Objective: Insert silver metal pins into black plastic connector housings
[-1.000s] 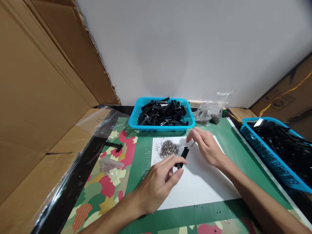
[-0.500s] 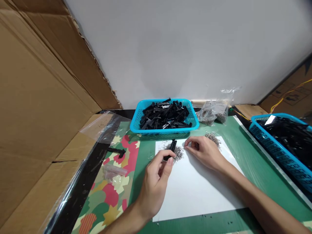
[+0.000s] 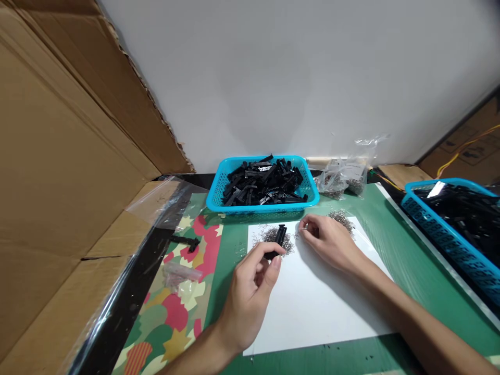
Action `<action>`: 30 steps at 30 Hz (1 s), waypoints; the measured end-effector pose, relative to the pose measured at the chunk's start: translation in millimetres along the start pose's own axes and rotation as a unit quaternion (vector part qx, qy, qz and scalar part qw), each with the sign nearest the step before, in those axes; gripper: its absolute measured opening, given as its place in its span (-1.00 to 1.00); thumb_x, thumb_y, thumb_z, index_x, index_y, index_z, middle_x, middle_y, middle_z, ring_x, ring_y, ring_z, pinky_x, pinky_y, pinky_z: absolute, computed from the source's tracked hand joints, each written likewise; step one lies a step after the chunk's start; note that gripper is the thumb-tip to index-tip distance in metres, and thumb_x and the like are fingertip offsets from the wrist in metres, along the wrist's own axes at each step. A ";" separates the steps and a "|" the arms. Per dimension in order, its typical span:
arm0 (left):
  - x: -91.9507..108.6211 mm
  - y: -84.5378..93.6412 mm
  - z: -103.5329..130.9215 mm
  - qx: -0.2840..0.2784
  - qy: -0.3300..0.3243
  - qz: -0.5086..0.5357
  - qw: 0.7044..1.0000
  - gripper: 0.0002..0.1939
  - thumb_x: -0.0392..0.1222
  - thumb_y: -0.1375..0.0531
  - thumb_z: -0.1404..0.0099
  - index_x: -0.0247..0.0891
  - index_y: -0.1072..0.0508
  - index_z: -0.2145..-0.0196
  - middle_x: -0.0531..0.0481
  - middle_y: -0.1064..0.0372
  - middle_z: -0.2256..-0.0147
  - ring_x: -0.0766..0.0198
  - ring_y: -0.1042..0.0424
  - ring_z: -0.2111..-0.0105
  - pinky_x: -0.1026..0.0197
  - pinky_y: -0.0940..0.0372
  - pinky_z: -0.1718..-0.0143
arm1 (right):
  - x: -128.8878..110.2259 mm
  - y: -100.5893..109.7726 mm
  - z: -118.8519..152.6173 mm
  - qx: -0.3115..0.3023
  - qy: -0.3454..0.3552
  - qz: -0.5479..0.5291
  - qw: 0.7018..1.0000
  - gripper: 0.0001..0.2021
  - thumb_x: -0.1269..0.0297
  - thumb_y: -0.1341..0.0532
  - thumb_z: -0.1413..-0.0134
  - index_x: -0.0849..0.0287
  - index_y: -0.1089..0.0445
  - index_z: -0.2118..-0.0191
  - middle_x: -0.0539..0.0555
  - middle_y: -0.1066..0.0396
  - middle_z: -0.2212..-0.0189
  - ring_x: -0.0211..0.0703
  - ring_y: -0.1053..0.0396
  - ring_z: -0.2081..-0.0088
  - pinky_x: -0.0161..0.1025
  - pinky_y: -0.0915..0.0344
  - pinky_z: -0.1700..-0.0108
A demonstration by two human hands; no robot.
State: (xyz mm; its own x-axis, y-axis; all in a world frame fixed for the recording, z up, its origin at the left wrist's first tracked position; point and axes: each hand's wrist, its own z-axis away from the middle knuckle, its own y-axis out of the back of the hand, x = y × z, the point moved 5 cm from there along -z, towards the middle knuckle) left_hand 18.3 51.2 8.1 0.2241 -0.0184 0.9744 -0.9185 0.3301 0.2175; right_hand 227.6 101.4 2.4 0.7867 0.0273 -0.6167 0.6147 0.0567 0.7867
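My left hand (image 3: 250,297) is closed on a narrow black plastic part (image 3: 280,235), gripping its lower end between thumb and fingers so that it points up and away. Behind that part lies a loose pile of tiny metal pieces (image 3: 288,245) on a white sheet of paper (image 3: 312,307). To the right, my right hand (image 3: 328,239) hovers over the paper with thumb and forefinger pinched together. Whatever sits in that pinch is too small to make out. A second pile of small metal pieces (image 3: 341,221) is just behind the right hand.
A blue basket (image 3: 262,209) full of black plastic parts stands at the back, another blue basket (image 3: 449,245) at the right. Clear bags of metal pieces (image 3: 344,179) lean by the wall. At left are a single black part (image 3: 189,242), a plastic bag (image 3: 182,276) and cardboard (image 3: 78,156).
My right hand has shifted slightly right, its fingertips pinched closer together. My left hand still holds the black part, which has moved slightly right.
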 end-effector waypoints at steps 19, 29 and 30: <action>1.2 0.6 2.1 -0.004 -0.010 -0.032 0.999 -0.67 0.11 -0.11 -0.60 -0.18 -0.47 0.02 0.15 -0.12 0.45 0.33 -0.16 0.47 0.28 -0.06 0.46 | 2.1 -0.2 9.0 -0.034 0.034 -0.025 0.999 -0.79 0.24 -0.16 -0.41 0.04 -0.57 0.18 -0.01 -0.59 0.34 -0.10 -0.45 0.30 -0.21 -0.11 0.28; 4.4 -0.7 1.7 -0.008 -0.021 -0.044 0.999 -0.71 0.08 -0.12 -0.60 -0.16 -0.49 0.02 0.12 -0.23 0.39 0.32 -0.22 0.45 0.27 -0.11 0.43 | -0.6 1.4 7.9 -0.035 0.039 -0.099 0.994 -0.87 0.24 -0.30 -0.28 0.08 -0.59 0.29 -0.05 -0.41 0.50 -0.20 -0.27 0.44 -0.24 -0.06 0.35; 5.3 -0.8 1.8 -0.009 -0.024 -0.044 0.999 -0.71 0.08 -0.12 -0.60 -0.16 -0.49 0.04 0.11 -0.25 0.37 0.32 -0.23 0.45 0.26 -0.12 0.42 | -0.3 2.6 8.0 -0.039 0.039 -0.130 0.990 -0.85 0.22 -0.30 -0.28 0.10 -0.57 0.32 -0.05 -0.37 0.52 -0.22 -0.24 0.45 -0.25 -0.05 0.37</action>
State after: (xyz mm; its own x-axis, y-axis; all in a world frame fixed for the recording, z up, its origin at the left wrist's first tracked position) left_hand 19.7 49.1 13.2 0.2884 -0.0930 0.9530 -0.8895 0.3425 0.3026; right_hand 229.4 93.5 4.9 0.5930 0.0793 -0.8013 0.7878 0.1487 0.5977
